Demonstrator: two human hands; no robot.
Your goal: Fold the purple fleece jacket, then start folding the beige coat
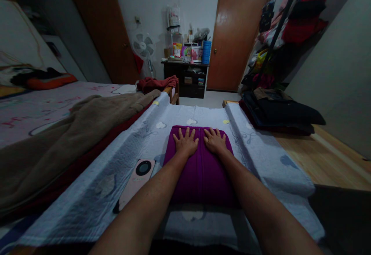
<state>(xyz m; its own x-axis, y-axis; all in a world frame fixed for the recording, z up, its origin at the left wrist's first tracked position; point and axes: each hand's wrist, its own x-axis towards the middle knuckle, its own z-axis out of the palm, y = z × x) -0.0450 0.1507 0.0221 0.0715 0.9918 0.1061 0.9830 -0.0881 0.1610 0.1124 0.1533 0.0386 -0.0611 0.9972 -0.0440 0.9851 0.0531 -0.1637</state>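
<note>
A folded purple garment with a zip down its middle lies flat in front of me on a light blue patterned sheet. My left hand rests palm down on its far left part, fingers spread. On the other side of the zip, my right hand presses flat near the far right corner, its fingers also apart. Both forearms reach over the garment and hide parts of its sides. A pink phone with a round black camera ring lies left of the garment, partly behind my left forearm.
To the left, a brown blanket covers part of a bed. Folded dark clothes are stacked on a wooden surface at the right. Beyond stand a fan, a dark cabinet and a wooden door.
</note>
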